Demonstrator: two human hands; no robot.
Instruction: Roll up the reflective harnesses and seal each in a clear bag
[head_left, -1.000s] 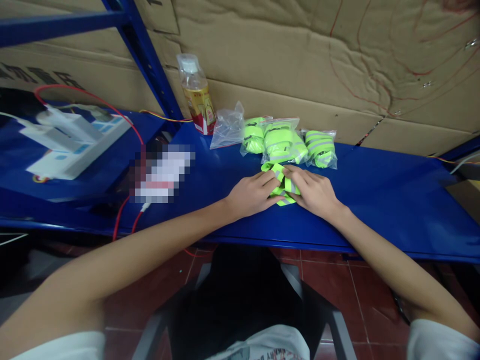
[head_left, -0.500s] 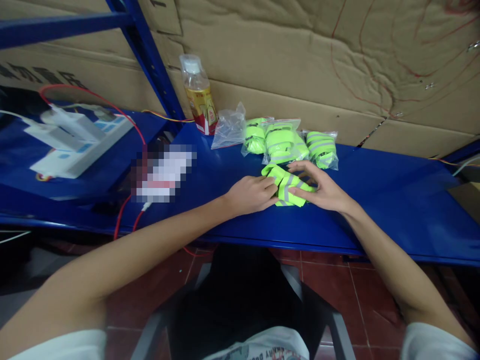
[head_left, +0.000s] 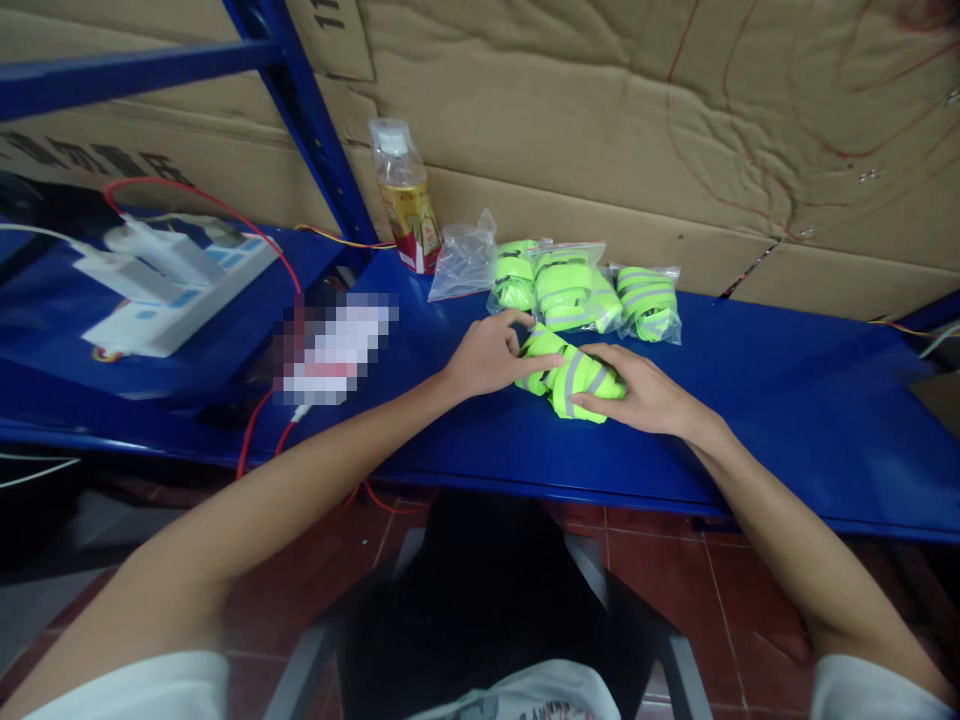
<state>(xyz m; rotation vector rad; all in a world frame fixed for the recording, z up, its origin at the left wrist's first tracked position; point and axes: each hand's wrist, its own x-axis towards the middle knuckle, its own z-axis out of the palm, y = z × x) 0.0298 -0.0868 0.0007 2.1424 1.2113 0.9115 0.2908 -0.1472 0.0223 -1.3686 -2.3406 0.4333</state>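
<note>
A neon-yellow reflective strap [head_left: 574,380] with silver stripes lies bunched in a loose, folded roll on the blue shelf surface. My left hand [head_left: 487,355] holds its left end, thumb laid across the front and index finger curved over the back. Around the right end, my right hand [head_left: 645,395] is closed, its thumb low on the front and its fingers behind. Part of the roll is hidden by my fingers. Just beyond it sit similar neon straps packed in clear bags: one bag [head_left: 515,278] at left, a bulkier one [head_left: 566,285] in the middle, another [head_left: 649,303] at right.
An empty clear bag [head_left: 463,262] lies beside a drink bottle [head_left: 409,205] at the back. To the left are a white power strip [head_left: 180,295] with red cables and a pixelated object [head_left: 334,350]. Cardboard [head_left: 570,130] walls the back; a blue post [head_left: 315,130] rises at left.
My left hand has shifted up and opened from a tight pinch to a wider hold with its thumb extended. The strap roll looks more spread at its left end. The view has tilted slightly.
</note>
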